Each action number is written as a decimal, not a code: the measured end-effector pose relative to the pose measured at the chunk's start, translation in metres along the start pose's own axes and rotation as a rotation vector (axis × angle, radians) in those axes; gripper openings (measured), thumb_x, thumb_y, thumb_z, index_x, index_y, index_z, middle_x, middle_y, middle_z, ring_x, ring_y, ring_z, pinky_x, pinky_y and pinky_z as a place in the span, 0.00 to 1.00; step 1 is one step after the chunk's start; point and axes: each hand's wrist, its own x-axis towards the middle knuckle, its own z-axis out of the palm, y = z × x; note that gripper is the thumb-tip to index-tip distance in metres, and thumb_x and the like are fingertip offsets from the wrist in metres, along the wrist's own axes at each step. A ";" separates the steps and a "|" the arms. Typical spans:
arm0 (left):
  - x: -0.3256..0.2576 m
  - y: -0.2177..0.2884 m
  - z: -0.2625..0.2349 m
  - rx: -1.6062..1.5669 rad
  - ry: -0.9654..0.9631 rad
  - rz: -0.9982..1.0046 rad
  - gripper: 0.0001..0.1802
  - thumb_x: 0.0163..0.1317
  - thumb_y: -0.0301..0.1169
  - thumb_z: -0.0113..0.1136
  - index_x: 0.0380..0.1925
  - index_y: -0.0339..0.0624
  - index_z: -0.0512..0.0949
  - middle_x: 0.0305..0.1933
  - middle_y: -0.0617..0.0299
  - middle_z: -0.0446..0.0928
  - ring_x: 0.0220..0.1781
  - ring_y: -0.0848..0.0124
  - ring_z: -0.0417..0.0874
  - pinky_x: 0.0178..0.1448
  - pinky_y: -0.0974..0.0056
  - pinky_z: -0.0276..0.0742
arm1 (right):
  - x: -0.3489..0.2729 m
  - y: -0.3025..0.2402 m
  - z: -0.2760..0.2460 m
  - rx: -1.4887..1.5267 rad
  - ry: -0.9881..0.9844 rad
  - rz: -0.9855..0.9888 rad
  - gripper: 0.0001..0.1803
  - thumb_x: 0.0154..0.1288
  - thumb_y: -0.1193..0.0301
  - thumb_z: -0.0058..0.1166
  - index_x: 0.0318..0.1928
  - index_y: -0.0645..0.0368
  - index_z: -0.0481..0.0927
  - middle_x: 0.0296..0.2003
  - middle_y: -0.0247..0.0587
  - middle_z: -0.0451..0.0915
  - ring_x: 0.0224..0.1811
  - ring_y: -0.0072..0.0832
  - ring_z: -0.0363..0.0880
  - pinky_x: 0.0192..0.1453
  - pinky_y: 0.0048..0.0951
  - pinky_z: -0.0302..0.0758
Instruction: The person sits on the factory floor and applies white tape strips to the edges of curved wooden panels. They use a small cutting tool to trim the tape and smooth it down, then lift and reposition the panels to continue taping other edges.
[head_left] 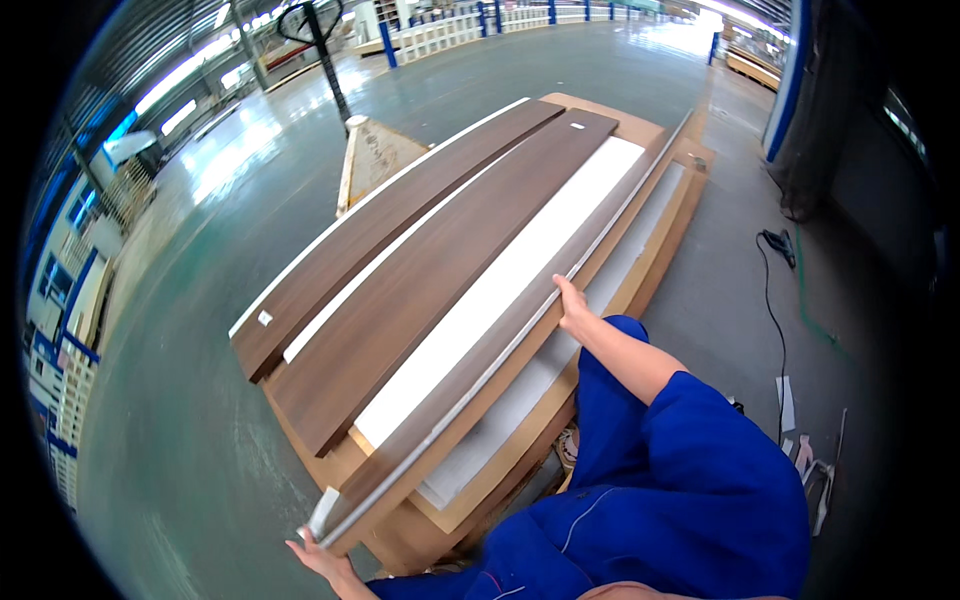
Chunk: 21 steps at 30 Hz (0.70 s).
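A long brown wood panel (470,378) with a pale edge slants across the near side of the stack, tilted up on its side. My right hand (571,303) grips its edge around the middle, thumb on the brown face. At the near left end, my left hand (322,562) is at the panel's corner, beside a white label (322,510); its fingers are partly hidden. Two more dark brown panels, a wide one (440,270) and a farther one (400,220), lie flat on white sheets (500,300).
Brown cardboard (640,130) and a padded pale layer (500,440) lie beneath the panels. Beyond them stands a pallet jack (375,160) with an upright handle. A black power tool (780,246), its cord and scraps (787,400) lie on the floor at the right.
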 end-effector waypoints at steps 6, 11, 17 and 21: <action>-0.024 -0.032 -0.016 0.533 -0.059 -0.261 0.43 0.64 0.61 0.44 0.66 0.36 0.57 0.65 0.49 0.64 0.64 0.54 0.67 0.67 0.50 0.62 | 0.013 0.038 -0.062 0.063 0.218 0.090 0.37 0.57 0.56 0.61 0.60 0.69 0.65 0.57 0.51 0.71 0.56 0.40 0.74 0.57 0.41 0.75; -0.009 -0.064 -0.014 0.711 -0.138 -0.350 0.42 0.64 0.60 0.45 0.65 0.37 0.57 0.65 0.50 0.65 0.64 0.55 0.67 0.67 0.50 0.62 | 0.026 0.057 -0.096 -0.009 0.301 0.096 0.51 0.56 0.42 0.56 0.68 0.66 0.55 0.68 0.49 0.57 0.68 0.37 0.59 0.69 0.38 0.61; 0.004 -0.068 -0.033 0.793 -0.150 -0.379 0.41 0.65 0.59 0.47 0.65 0.37 0.57 0.64 0.52 0.65 0.64 0.56 0.68 0.68 0.51 0.62 | -0.004 0.053 -0.101 -0.052 0.282 0.163 0.55 0.54 0.35 0.52 0.68 0.65 0.54 0.69 0.49 0.55 0.70 0.37 0.56 0.70 0.39 0.59; 0.020 -0.074 -0.051 0.807 -0.186 -0.389 0.40 0.65 0.57 0.47 0.65 0.37 0.57 0.64 0.52 0.65 0.64 0.56 0.68 0.68 0.52 0.62 | 0.021 0.070 -0.113 -0.106 0.361 0.123 0.56 0.54 0.32 0.49 0.68 0.65 0.55 0.68 0.50 0.56 0.69 0.38 0.57 0.70 0.41 0.59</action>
